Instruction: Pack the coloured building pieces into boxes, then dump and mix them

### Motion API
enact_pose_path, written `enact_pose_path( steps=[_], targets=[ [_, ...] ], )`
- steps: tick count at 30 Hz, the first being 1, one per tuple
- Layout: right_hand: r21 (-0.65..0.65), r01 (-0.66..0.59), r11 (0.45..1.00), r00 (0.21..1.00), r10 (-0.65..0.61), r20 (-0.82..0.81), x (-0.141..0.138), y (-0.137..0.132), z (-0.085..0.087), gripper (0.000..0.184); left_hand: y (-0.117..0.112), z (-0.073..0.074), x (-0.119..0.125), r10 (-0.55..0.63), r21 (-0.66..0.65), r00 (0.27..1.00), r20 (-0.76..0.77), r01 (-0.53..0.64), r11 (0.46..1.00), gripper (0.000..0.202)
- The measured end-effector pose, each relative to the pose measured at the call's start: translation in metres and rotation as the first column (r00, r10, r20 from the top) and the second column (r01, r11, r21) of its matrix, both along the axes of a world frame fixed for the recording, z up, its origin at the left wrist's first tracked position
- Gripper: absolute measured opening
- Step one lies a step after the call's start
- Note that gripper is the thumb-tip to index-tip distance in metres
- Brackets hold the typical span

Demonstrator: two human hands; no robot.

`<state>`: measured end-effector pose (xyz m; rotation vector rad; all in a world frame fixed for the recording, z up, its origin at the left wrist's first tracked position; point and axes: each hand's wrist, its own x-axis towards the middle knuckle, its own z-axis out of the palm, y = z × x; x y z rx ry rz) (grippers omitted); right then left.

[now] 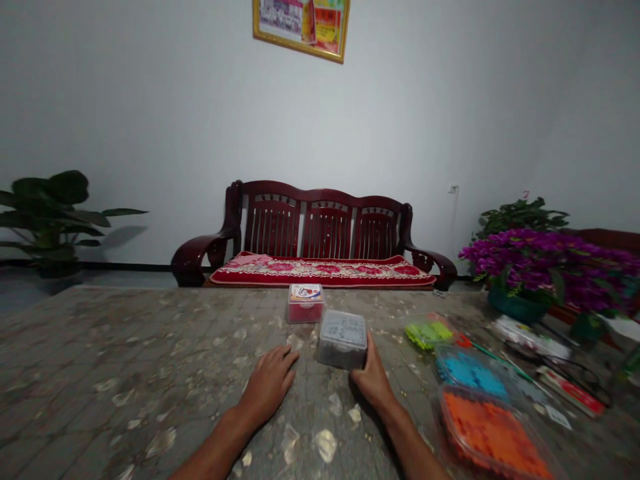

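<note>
Along the patterned table (200, 347) facing a wooden bench (327, 230), the right hand (373, 381) has its fingers gripping a lidded grey box (343, 340) just beside a closed red box (306, 308), the left hand (270, 380) lies loose and empty, and the green (427, 335), blue (473, 373) and orange (497, 433) boxes remain untouched.

Five plastic boxes (305, 311) (341, 341) (429, 335) (473, 373) (495, 430) and two hands (269, 379) (373, 380) are counted. One table (165, 353), one bench (325, 195), one bench cover (325, 269), one framed picture (301, 28) and one wall socket (453, 189) are also registered. Two green leafy plants (55, 207) (525, 217) are shown.
</note>
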<state>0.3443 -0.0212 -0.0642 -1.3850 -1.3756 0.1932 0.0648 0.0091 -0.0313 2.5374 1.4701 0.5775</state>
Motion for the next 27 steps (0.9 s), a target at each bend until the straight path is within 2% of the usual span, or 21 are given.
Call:
enact_pose_path(
  steps=[2,5,9,12,16,19,22,24,27],
  targets=[
    [-0.03,0.007,1.0,0.996,-0.004,0.095,-0.001,-0.003,0.001,0.086,-0.001,-0.002,0.0,-0.03,-0.006,0.999,0.024,0.03,1.0,0.043],
    [-0.032,0.08,0.996,0.982,-0.073,0.176,-0.002,-0.006,0.0,0.078,-0.004,-0.001,0.009,-0.046,-0.064,0.998,0.047,0.049,0.997,0.049],
    [0.018,0.193,0.981,0.946,-0.191,0.261,0.0,-0.005,-0.005,0.066,-0.005,0.003,0.039,-0.065,-0.154,0.996,0.066,0.075,0.985,0.06],
    [0.084,0.232,0.969,0.92,-0.247,0.303,0.009,0.001,-0.008,0.054,0.0,0.003,0.066,-0.101,-0.166,0.993,0.054,0.109,0.98,0.064],
    [0.01,0.312,0.95,0.914,-0.303,0.268,0.027,0.014,-0.009,0.054,0.012,0.001,0.099,-0.125,-0.13,0.991,0.038,0.129,0.983,0.065],
    [-0.037,0.308,0.951,0.942,-0.299,0.15,0.037,0.024,-0.01,0.059,0.025,0.003,0.122,-0.116,-0.127,0.993,0.011,0.117,0.985,0.065],
    [0.034,0.223,0.974,0.974,-0.224,0.028,0.042,0.031,-0.011,0.066,0.042,0.006,0.142,-0.098,-0.113,0.995,-0.014,0.096,0.989,0.067],
    [0.071,0.193,0.979,0.981,-0.194,0.005,0.043,0.034,-0.013,0.069,0.054,0.007,0.152,-0.103,-0.095,0.994,-0.02,0.101,0.99,0.067],
    [0.108,0.232,0.967,0.972,-0.235,0.022,0.046,0.037,-0.016,0.073,0.069,0.006,0.16,-0.146,-0.076,0.989,-0.034,0.143,0.987,0.064]
  ],
)
